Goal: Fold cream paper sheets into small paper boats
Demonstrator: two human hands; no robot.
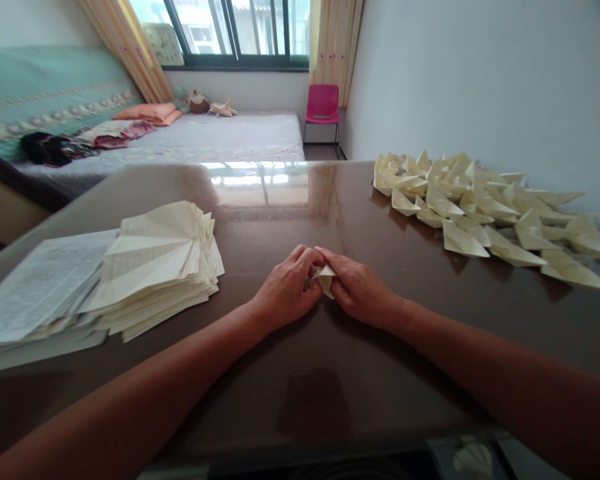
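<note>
A small folded piece of cream paper is pinched between my two hands, low over the middle of the brown table. My left hand has its fingers curled round the paper's left side. From the other side, my right hand presses on it with thumb and fingers. Much of the paper is hidden behind the fingers. To the right, many folded paper boats of the same cream colour lie heaped together. On the left rests a stack of cream paper sheets, the top one creased.
The glossy brown table reflects the window. Printed grey sheets lie at its left side, partly under the cream stack. Beyond stand a bed and a pink chair. A white wall runs along the right.
</note>
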